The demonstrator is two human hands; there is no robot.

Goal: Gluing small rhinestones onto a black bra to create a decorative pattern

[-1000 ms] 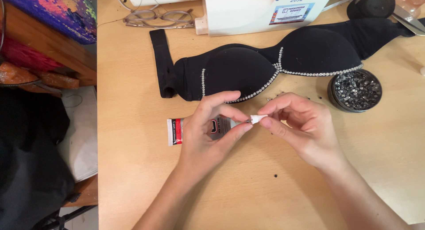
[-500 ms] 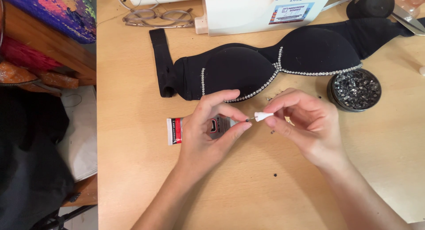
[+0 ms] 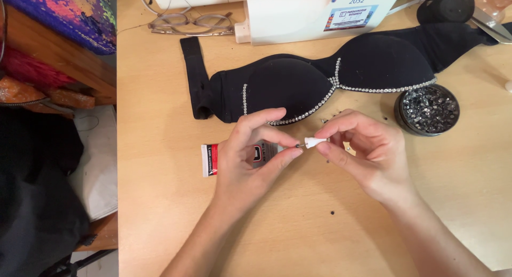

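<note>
The left hand (image 3: 250, 159) is grasping a small glue tube (image 3: 234, 154) with a red and white end, lifted a little above the desk (image 3: 160, 202). The right hand (image 3: 368, 154) pinches the white cap (image 3: 314, 143) at the tube's tip, between thumb and fingers. Just beyond both hands lies a black bra (image 3: 320, 79) with a rhinestone trim. Beyond the right hand stands a round dish of rhinestones (image 3: 428, 110).

Both forearms run bare to the frame's lower edge, the left hand (image 3: 250, 159) and right hand (image 3: 368, 154) equally unadorned (short, plain nails).
</note>
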